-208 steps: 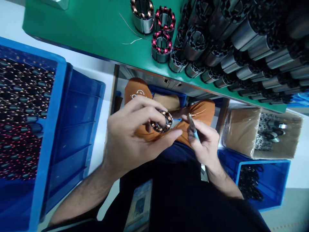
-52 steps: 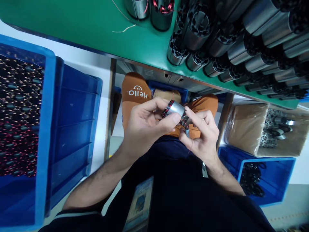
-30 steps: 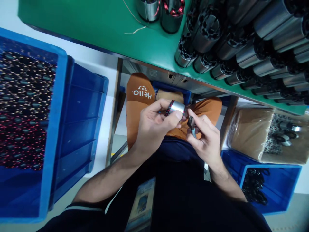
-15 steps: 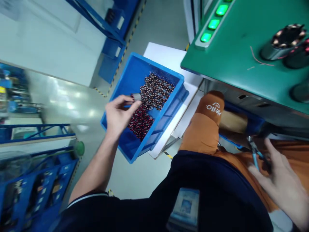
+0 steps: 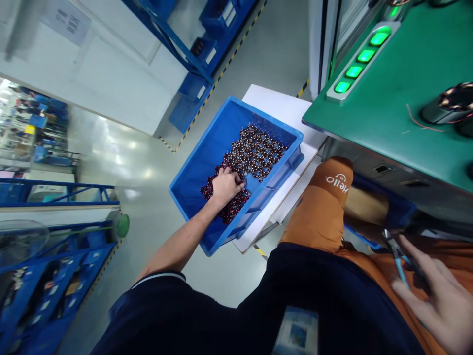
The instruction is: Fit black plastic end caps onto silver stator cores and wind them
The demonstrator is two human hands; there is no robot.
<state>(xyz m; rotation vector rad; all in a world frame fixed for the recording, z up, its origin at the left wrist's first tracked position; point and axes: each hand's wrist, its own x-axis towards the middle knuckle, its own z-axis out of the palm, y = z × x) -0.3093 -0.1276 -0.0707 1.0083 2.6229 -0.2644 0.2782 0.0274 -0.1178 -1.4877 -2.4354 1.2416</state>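
My left hand (image 5: 226, 188) reaches down into a blue plastic bin (image 5: 192, 172). Its fingers are curled around a small motor stator, mostly hidden by the hand, at the rows of red-wound stators (image 5: 233, 209). Just beyond lie the copper-wound stators (image 5: 254, 150), packed close together. At the lower right, my right hand (image 5: 438, 291) holds a pair of blue-handled cutting pliers (image 5: 397, 259) over my lap, with the jaws pointing up and away. Motion blurs this hand somewhat.
The bin rests on a white board (image 5: 277, 101) to my left. A green worktop (image 5: 369, 108) with lit green buttons (image 5: 354, 72) and larger stators (image 5: 449, 103) is at the right. Blue racks (image 5: 44, 291) stand at the far left beyond the floor.
My left hand has lowered the stator from above the bin to the red-wound ones inside. My right hand still holds the pliers. The view has shifted, so things appear farther right and lower.
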